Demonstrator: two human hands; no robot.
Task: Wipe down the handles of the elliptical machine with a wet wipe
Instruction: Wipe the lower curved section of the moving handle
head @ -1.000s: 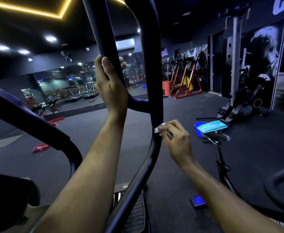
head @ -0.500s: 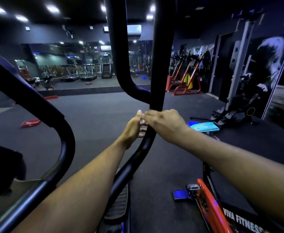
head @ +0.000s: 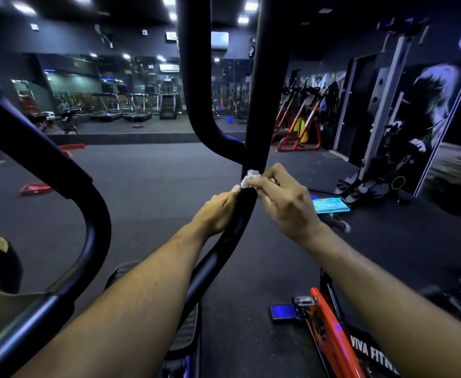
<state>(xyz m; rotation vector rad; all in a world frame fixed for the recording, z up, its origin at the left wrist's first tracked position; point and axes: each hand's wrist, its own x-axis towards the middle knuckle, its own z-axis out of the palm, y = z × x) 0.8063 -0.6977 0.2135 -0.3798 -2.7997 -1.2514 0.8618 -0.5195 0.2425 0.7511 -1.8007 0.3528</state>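
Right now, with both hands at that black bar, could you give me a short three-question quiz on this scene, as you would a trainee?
1. True or false: the right hand pinches a white wipe against the bar.
2. What does the left hand grip? A) the bar B) the blue pack C) the red frame
3. Fill in: the blue pack lies to the ___ of the right hand.

Key: 1 true; 2 A; 3 right.

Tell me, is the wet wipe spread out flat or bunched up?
Bunched up: the wet wipe is a small wad pinched by the right hand against the handle.
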